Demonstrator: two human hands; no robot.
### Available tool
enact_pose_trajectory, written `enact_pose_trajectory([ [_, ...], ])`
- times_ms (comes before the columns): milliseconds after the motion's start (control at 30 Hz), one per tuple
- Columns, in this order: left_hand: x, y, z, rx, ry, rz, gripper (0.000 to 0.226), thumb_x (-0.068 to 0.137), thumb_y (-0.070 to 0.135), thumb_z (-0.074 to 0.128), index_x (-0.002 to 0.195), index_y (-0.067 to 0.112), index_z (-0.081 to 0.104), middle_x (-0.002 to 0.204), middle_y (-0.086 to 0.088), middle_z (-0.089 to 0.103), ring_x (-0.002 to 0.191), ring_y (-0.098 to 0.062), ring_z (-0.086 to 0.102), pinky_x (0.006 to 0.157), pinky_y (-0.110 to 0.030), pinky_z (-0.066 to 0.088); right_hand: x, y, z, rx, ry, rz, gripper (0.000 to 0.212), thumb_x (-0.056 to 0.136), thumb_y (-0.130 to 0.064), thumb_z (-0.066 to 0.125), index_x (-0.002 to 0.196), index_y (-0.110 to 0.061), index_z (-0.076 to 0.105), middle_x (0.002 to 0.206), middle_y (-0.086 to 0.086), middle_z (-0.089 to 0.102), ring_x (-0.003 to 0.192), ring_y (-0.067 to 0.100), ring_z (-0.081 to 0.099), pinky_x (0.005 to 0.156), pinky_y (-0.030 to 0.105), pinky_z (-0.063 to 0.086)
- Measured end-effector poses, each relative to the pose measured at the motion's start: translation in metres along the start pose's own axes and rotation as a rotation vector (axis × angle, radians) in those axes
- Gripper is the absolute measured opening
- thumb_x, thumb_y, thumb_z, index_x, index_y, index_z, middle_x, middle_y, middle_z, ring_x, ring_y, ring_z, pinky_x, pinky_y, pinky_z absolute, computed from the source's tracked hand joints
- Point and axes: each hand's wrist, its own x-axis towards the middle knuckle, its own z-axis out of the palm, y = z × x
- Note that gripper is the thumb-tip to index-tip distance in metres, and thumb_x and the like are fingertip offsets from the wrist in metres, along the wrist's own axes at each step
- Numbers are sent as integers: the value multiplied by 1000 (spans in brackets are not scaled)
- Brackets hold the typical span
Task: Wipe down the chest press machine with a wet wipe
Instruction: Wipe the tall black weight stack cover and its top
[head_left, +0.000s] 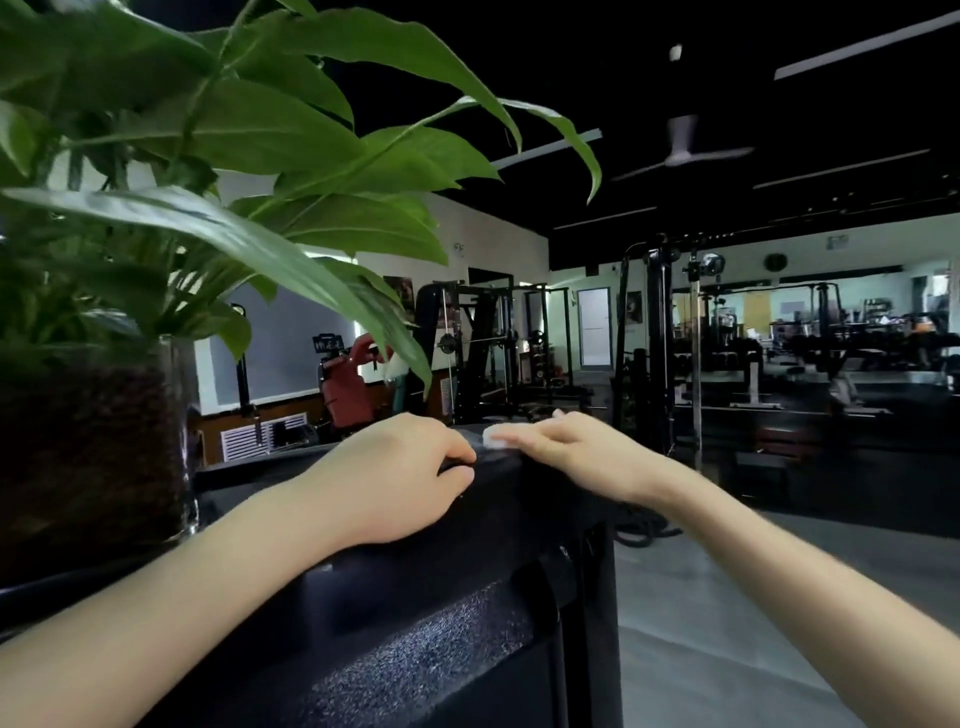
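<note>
Seems to sit early in the job: readying the wipe, or possibly starting a first pass, with no way to tell which. Finds the wet wipe (495, 437) as a small white wad on the top edge of a black surface (441, 571), pinned under the fingertips of the right hand (571, 449). Holds that right hand nearly flat, fingers long and close together, laid over the wipe and pressing down; hides the thumb, so cannot rule out a pinch from below. Sets the left hand (395, 480) just beside it on the same top edge, fingers curled downward and thumb toward the near face; cannot tell whether gripping some dark item there or merely bracing on the edge, dark against dark. Leaves a short gap between the two hands, not touching. Shows a leafy plant (234, 135) in a glass vase (176, 415) standing on the same surface to the left. Cannot pick out the chest press machine for certain among the equipment across the floor; only a red padded machine (345, 387) among black racks, well apart from the hands. Calls next, most likely, for taking a firm hold of the wipe, spreading it to a fuller face, and carrying it over to the machine's pads and handles for overlapping strokes under steady pressure.
</note>
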Motion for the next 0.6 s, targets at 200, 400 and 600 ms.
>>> enact_pose_trajectory([
  [200,-4,-5,5,-45,97,-24,27,92,36,52,116,31,63,117,18,59,111,-1,48,91,-13,32,21,18,-6,107,18,222,45,94,-53,45,109,-21,71,118,-6,66,113,10,57,99,25,40],
  [400,-4,-5,4,-105,111,-91,23,83,36,65,106,31,67,107,17,59,101,-1,51,84,-12,38,55,0,-3,10,-197,139,41,98,-44,43,131,-23,57,139,-8,50,127,6,44,104,19,28],
  [600,-8,-3,-4,-167,15,-180,40,74,20,74,111,32,65,106,14,57,96,1,53,76,-7,34,57,19,-3,108,3,259,34,95,-32,54,117,-9,67,125,2,63,118,15,55,94,23,39],
])
